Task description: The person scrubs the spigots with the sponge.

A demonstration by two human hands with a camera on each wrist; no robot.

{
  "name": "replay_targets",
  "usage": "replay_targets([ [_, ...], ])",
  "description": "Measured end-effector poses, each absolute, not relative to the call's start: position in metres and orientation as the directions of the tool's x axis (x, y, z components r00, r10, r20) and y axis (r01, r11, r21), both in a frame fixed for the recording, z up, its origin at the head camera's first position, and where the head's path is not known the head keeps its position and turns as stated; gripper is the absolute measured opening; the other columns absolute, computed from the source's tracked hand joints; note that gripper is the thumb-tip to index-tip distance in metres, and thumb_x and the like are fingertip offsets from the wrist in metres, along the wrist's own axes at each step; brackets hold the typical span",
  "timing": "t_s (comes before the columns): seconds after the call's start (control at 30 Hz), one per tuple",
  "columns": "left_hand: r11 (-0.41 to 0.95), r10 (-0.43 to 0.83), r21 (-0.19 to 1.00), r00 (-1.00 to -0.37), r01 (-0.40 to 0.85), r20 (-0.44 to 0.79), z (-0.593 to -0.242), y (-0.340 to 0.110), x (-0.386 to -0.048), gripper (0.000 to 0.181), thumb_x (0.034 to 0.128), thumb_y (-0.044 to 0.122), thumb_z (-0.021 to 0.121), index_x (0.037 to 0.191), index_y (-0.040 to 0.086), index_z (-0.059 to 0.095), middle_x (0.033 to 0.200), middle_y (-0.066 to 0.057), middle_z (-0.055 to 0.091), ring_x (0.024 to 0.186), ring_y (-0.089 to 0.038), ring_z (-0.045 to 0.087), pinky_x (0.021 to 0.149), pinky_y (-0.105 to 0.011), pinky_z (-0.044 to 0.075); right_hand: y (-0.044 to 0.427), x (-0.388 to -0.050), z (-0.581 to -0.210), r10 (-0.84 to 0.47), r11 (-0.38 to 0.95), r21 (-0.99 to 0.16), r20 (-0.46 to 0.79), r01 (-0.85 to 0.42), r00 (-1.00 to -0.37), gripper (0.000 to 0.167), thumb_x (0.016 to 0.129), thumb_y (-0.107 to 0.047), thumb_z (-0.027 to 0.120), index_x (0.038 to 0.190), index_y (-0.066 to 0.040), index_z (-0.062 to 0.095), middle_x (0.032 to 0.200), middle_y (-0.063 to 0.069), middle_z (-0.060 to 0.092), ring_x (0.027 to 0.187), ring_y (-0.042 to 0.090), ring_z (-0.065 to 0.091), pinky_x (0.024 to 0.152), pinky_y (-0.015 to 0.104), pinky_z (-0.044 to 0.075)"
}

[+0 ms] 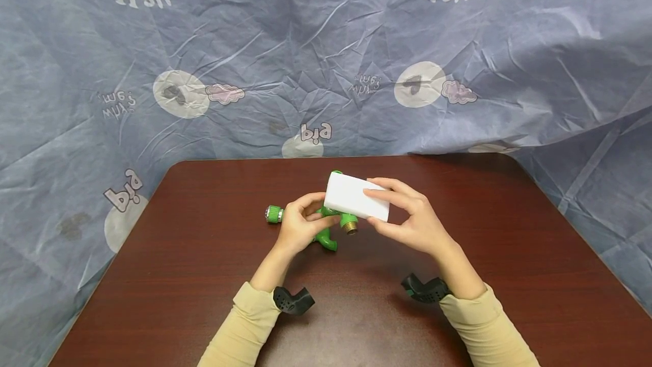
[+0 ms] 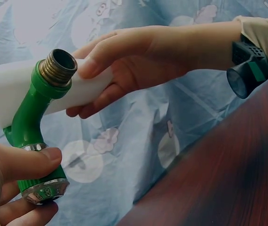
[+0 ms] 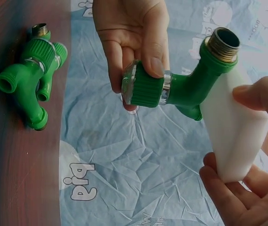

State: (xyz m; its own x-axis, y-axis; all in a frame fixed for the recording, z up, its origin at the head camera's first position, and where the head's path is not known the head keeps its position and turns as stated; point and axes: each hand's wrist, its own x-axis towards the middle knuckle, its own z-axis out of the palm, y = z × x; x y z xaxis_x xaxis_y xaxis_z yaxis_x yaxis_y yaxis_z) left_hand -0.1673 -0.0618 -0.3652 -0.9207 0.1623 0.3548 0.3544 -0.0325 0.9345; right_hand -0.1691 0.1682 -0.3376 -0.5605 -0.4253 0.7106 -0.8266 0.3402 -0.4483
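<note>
My left hand (image 1: 299,224) pinches a green faucet (image 3: 185,89) by its ribbed knob between thumb and fingers. The brass threaded end (image 2: 58,67) of that faucet points upward in the left wrist view. My right hand (image 1: 414,217) grips a smooth white block (image 1: 352,195), perhaps a sponge, with the thumb on one face and the fingers on the other. This block lies against the faucet's green body or just behind it; exact contact is hard to tell. Part of the faucet is hidden by the block in the head view.
More green faucets (image 3: 28,87) lie on the dark wooden table (image 1: 204,276), behind and beside my left hand. A ribbed green knob with a chrome cap (image 1: 274,214) shows left of that hand. Behind the table hangs a blue printed cloth (image 1: 285,72). Both wrists wear black cameras.
</note>
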Motion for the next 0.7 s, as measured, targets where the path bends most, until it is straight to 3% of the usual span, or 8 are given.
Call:
replay_targets([
  [0.17,-0.040,0.162,0.937,-0.923,0.347,0.349,-0.365,-0.062,-0.169,0.042,0.0716,-0.013,0.073,0.111,-0.012,0.061,0.113,-0.026,0.062,0.103,-0.037,0.061,0.082,-0.047,0.052,0.160,-0.157,-0.319,-0.399,0.324,-0.412,0.757,-0.852,-0.518,0.040,0.063,0.010,0.075,0.102,0.007,0.067,0.112,0.026,0.060,0.099,0.039,0.057,0.087,0.017,0.042],
  [0.33,-0.041,0.171,0.945,-0.930,0.323,0.325,-0.364,-0.063,-0.169,0.042,0.0724,-0.012,0.073,0.113,-0.010,0.061,0.114,-0.024,0.062,0.105,-0.035,0.060,0.084,-0.047,0.051,0.161,-0.152,-0.312,-0.355,0.286,-0.441,0.776,-0.851,-0.522,0.038,0.062,0.013,0.072,0.100,0.010,0.066,0.110,0.029,0.059,0.099,0.035,0.057,0.086,0.019,0.043],
  [0.53,-0.048,0.183,0.941,-0.923,0.336,0.339,-0.369,-0.062,-0.172,0.042,0.0720,-0.012,0.073,0.112,-0.011,0.061,0.114,-0.025,0.062,0.107,-0.036,0.059,0.085,-0.050,0.050,0.161,-0.155,-0.316,-0.354,0.329,-0.446,0.759,-0.833,-0.546,0.039,0.063,0.012,0.074,0.101,0.008,0.066,0.113,0.027,0.058,0.100,0.037,0.057,0.087,0.017,0.042],
  [0.7,-0.043,0.169,0.940,-0.925,0.340,0.342,-0.386,-0.062,-0.182,0.044,0.0712,-0.009,0.076,0.113,-0.006,0.063,0.115,-0.020,0.062,0.109,-0.029,0.059,0.085,-0.047,0.051,0.167,-0.166,-0.328,-0.296,0.400,-0.439,0.769,-0.805,-0.566,0.043,0.063,0.010,0.077,0.105,0.004,0.068,0.116,0.022,0.059,0.104,0.035,0.056,0.088,0.016,0.040],
])
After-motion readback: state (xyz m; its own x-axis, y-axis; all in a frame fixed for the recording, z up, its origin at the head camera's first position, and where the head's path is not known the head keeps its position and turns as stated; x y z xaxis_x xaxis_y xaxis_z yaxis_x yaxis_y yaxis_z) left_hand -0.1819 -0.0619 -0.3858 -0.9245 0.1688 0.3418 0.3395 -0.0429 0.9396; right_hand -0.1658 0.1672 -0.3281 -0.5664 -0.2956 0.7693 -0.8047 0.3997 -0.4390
